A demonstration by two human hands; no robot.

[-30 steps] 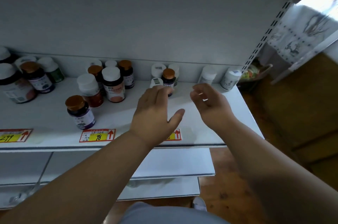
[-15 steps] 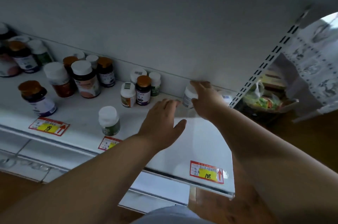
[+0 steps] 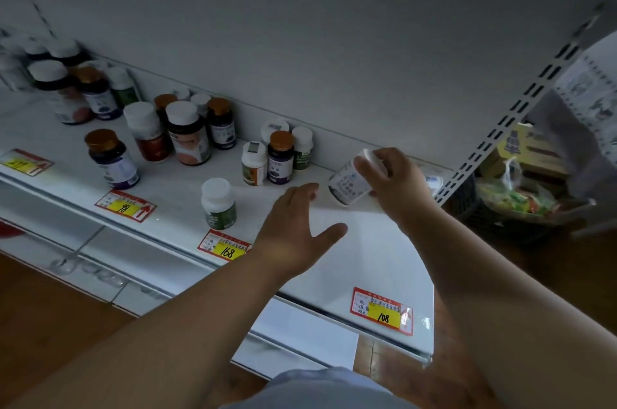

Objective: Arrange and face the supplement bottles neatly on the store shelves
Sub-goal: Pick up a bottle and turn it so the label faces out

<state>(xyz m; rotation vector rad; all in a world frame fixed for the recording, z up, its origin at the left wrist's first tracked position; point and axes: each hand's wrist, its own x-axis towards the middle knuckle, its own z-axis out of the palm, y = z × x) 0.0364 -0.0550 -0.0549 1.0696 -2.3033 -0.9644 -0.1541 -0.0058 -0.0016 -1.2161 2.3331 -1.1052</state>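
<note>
The left hand (image 3: pixel 293 235) is hovering over the white shelf (image 3: pixel 367 251), fingers spread wide and empty, while the right hand (image 3: pixel 397 181) is now tilting a white bottle (image 3: pixel 347 183), upright 0.5 s ago, clear of the shelf. A wooden floor (image 3: pixel 50 315) is showing below.

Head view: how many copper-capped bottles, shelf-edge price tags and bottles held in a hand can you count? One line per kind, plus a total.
copper-capped bottles: 5
price tags: 4
Bottles in a hand: 1, the white bottle, tilted in the right hand
Total: 10
</note>
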